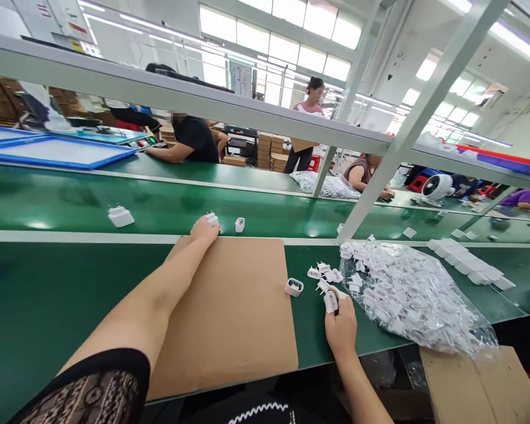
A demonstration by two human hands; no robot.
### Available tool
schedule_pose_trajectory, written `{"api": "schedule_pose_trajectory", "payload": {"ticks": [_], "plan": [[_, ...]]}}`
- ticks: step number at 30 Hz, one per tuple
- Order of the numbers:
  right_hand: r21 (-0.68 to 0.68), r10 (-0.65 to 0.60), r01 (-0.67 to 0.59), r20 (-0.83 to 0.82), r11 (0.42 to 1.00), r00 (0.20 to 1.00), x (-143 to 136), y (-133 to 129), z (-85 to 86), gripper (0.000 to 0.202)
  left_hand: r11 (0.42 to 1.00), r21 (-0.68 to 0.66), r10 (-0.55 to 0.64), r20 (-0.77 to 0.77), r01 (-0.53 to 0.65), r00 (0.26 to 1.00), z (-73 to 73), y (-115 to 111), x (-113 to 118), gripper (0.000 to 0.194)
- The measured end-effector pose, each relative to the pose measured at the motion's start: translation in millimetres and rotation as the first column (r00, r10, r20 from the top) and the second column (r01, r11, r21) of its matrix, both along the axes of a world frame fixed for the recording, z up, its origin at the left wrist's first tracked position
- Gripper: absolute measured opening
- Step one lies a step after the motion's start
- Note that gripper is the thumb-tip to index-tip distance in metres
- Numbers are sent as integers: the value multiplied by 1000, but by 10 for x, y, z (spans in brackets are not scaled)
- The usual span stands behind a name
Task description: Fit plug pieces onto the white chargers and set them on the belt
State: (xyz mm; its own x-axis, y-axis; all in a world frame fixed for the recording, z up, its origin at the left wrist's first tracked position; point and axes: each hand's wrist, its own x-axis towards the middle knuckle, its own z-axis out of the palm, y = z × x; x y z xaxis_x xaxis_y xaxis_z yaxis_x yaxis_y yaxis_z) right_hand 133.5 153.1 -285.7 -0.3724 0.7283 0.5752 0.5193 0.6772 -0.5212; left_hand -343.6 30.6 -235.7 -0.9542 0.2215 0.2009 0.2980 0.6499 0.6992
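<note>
My left hand [204, 231] reaches over the far edge of the cardboard sheet [234, 312], its fingers closed round a white charger plug [211, 218] with the pins pointing up. Close by on the green belt stands an open white charger housing [239, 224]. At the right, my right hand [342, 327] grips a white plug cap [331, 302] beside several loose caps [324, 269]. Between the hands, an open charger housing [294, 287] with parts inside lies at the cardboard's right edge.
A clear bag [415, 294] full of white plug caps lies on the right, with a row of white housings [470, 263] behind it. Another charger plug [121, 216] is on the belt at left. A slanted metal post [380, 176] rises ahead. Co-workers sit across the line.
</note>
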Motion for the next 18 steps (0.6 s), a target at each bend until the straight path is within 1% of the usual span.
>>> {"api": "schedule_pose_trajectory", "payload": {"ticks": [2,3,4,5,6,8,10,12,14,16,18], "plan": [[-15,-2,1,-99,1000,995,7,-31,13,29,989,45,147,-164,-141,975,-66,80,96,79],[-34,12,-17,-145,999,989,6,-41,20,31,984,65,180,-260,-169,949,-92,122,147,85],[-59,30,-42,-192,997,981,3,-49,26,33,985,66,170,-340,-157,925,-110,164,190,88],[-91,41,-64,-239,994,970,-2,-55,32,36,993,34,117,-385,-112,916,-118,204,222,88],[-133,40,-82,-288,988,957,-6,-60,38,40,999,-31,27,-375,-42,926,-115,238,239,87],[-237,26,-126,-382,963,924,-8,-72,60,48,981,-168,-137,-253,96,958,-81,279,237,77],[-344,25,-204,-458,916,889,-1,-84,97,50,952,-240,-225,-120,192,967,-16,281,209,56],[-426,36,-292,-515,856,856,6,-90,149,49,943,-239,-260,-86,233,962,70,246,204,39],[-483,38,-368,-565,795,824,2,-94,209,52,943,-208,-289,-120,260,950,162,180,270,34],[-525,36,-437,-610,730,792,-24,-116,277,56,931,-181,-346,-157,318,925,244,73,447,34],[-553,46,-494,-634,671,772,-76,-179,357,58,893,-133,-450,-218,430,866,301,-87,746,33]]}}
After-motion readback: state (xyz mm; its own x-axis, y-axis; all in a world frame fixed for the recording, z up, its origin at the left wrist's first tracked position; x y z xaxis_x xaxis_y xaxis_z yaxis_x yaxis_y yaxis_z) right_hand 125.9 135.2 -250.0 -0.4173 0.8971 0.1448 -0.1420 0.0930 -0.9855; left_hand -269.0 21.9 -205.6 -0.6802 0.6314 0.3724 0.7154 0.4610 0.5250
